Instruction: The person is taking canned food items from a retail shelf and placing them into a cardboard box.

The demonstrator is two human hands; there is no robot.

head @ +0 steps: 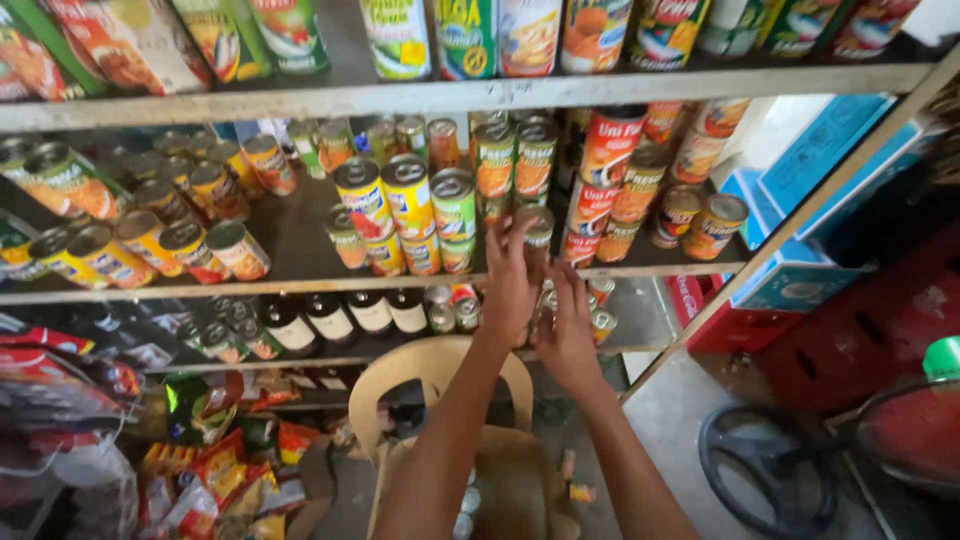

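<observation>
Left hand (510, 285) (fingers up) touching can (538, 228), right hand (568, 335)

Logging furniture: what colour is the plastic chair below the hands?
Beige chair, clearest in the head view.

Grey-edged metal shelving (470, 95) with dark boards is filling the wall ahead of the hands, with daylight washing in from the upper right. Directly beneath the hands a beige plastic chair (400, 375) is standing on a grey concrete floor (680, 410). Red plastic crates (860, 330) are sitting to the right of the hands, and blue cardboard boxes (830, 150) are leaning above them.
</observation>
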